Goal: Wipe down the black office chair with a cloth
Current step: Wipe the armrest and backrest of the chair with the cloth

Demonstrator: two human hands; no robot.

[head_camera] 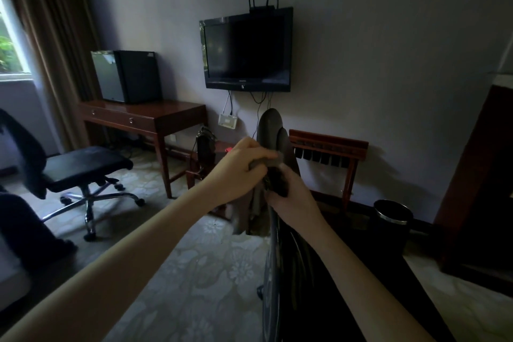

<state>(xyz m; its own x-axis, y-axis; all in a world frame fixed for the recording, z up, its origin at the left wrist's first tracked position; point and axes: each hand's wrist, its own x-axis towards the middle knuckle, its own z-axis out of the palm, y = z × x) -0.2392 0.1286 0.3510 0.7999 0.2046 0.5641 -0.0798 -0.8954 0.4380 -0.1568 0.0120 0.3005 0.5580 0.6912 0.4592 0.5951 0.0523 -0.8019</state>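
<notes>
A black office chair stands right in front of me, seen edge-on, with its headrest rising toward the wall. My left hand grips a grey cloth against the neck below the headrest; the loose end of the cloth hangs down. My right hand holds a black part of the chair's neck just below the cloth, fingers curled round it. The hands nearly touch.
A second black office chair on castors stands at the left by a wooden desk carrying a mini fridge. A TV hangs on the wall. A wooden rack and a black bin stand behind the chair.
</notes>
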